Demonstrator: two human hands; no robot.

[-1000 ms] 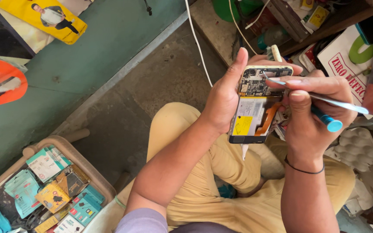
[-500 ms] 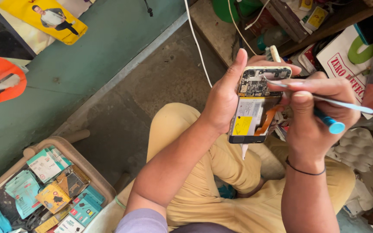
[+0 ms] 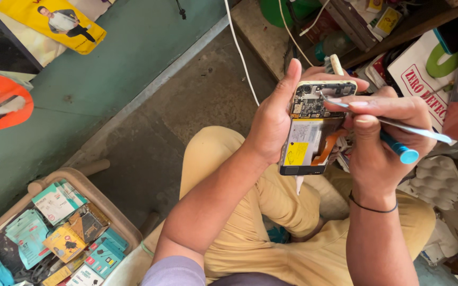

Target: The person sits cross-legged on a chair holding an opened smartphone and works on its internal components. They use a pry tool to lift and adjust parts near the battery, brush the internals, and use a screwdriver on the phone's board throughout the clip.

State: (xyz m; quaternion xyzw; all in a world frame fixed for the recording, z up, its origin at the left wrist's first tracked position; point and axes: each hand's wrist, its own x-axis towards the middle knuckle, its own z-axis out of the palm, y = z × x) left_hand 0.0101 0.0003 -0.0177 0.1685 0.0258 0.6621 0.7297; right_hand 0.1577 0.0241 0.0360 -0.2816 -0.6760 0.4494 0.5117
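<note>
The left hand [image 3: 271, 124] is gripping the opened phone [image 3: 314, 130] from its 9 o'clock side, above the lap. The right hand [image 3: 380, 140], closed around tweezers [image 3: 393, 123] and a blue-tipped screwdriver [image 3: 398, 148], is touching the phone's circuit board at 12 o'clock.

The person wears mustard-yellow trousers [image 3: 271, 222], creased over the bent knees, and a pale lilac short sleeve [image 3: 173, 271] that shows at the upper arm just left of the trousers. Both forearms are bare. A thin black band [image 3: 371, 206] circles the wrist of the right hand [image 3: 382, 137], above the trousers; the left hand [image 3: 271, 122] wears nothing.
</note>
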